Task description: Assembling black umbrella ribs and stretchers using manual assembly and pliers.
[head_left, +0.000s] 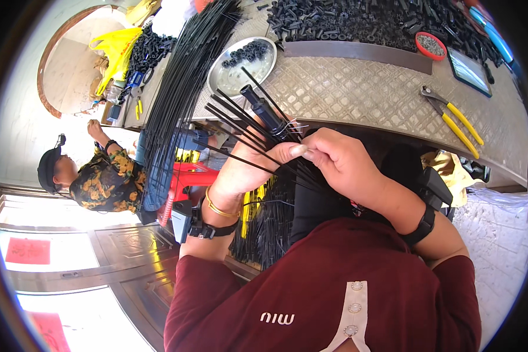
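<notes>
In my left hand point(246, 158) is a black plastic tube point(267, 114), tilted, with a collar at its lower part. Several thin black rods point(234, 126) fan out around the collar, like umbrella ribs, and pass through my left fingers. A fine pale wire point(293, 125) shows at the collar. My right hand point(337, 158) is closed beside it, its thumb and forefinger pinched against the tip of my left thumb. Whatever lies in that pinch is hidden. Just beyond the tube stands a metal bowl point(216, 79) with small black parts in it.
Yellow-handled pliers point(452, 120) lie on the patterned tabletop point(346, 88) at right. Black plastic parts point(346, 23) are heaped behind a dark strip point(358, 54), near a red dish point(430, 46). A long bundle of black rods point(182, 88) lies at left. Another person point(94, 170) sits beyond it.
</notes>
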`<state>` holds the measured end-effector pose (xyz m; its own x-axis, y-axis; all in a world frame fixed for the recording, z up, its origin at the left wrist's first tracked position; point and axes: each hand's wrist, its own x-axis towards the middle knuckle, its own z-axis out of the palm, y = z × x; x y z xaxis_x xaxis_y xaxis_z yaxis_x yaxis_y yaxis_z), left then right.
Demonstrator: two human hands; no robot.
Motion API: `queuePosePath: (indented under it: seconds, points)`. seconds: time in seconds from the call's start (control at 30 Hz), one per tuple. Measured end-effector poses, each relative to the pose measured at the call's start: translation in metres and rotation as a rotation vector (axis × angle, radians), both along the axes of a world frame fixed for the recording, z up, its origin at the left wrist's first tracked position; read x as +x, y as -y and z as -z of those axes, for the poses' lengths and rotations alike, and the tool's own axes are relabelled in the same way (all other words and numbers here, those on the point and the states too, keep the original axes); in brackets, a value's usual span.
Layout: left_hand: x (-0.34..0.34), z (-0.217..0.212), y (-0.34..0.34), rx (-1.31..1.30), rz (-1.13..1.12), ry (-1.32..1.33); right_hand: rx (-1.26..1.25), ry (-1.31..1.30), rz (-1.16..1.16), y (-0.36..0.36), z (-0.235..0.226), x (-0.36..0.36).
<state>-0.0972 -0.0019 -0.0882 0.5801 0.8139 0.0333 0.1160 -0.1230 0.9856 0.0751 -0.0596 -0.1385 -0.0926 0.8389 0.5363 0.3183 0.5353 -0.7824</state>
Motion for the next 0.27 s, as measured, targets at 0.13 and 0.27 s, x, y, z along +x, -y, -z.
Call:
queuePosePath:
  seconds: [0.13, 0.27]
  points:
    - [-0.0022, -0.0015, -0.0012, 0.025, 0.04, -0.056, -0.207, -0.105, -0.102, -0.0003, -0.0016, 0.0035]
    - [-0.0014, 0.0024, -0.001, 0.07, 0.039, -0.017, -0.284, -0.173, -0.158, 0.0004, -0.0034, 0.0055]
